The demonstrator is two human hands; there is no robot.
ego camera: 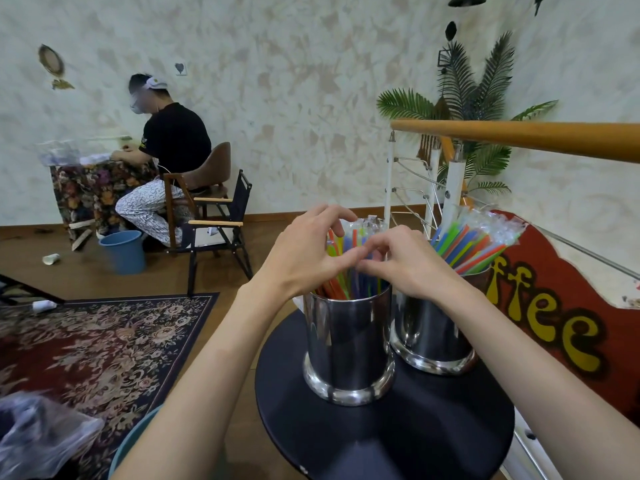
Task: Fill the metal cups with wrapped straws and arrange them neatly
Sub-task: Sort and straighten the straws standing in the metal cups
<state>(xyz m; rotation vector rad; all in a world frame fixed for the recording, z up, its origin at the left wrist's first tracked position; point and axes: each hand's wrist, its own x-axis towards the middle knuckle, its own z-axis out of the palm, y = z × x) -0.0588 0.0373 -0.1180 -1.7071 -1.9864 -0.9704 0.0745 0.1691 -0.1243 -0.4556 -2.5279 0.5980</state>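
Observation:
Two shiny metal cups stand on a small round dark table [381, 441]. The near cup [348, 344] holds an upright bundle of coloured wrapped straws [353, 237]. My left hand [308, 251] curls round the bundle from the left, and my right hand [405, 261] curls round it from the right, fingertips meeting in front of the straws. The far cup [433, 334] at the right holds another bundle of wrapped straws [474, 240] that leans to the right.
A red "coffee" sign [561, 317] and a wooden handrail [519, 136] stand at the right. A patterned rug [93, 344] lies to the left, a plastic bag [38, 434] and a blue bin rim [135, 441] at lower left. A seated person [162, 157] and a folding chair [218, 226] are at the back.

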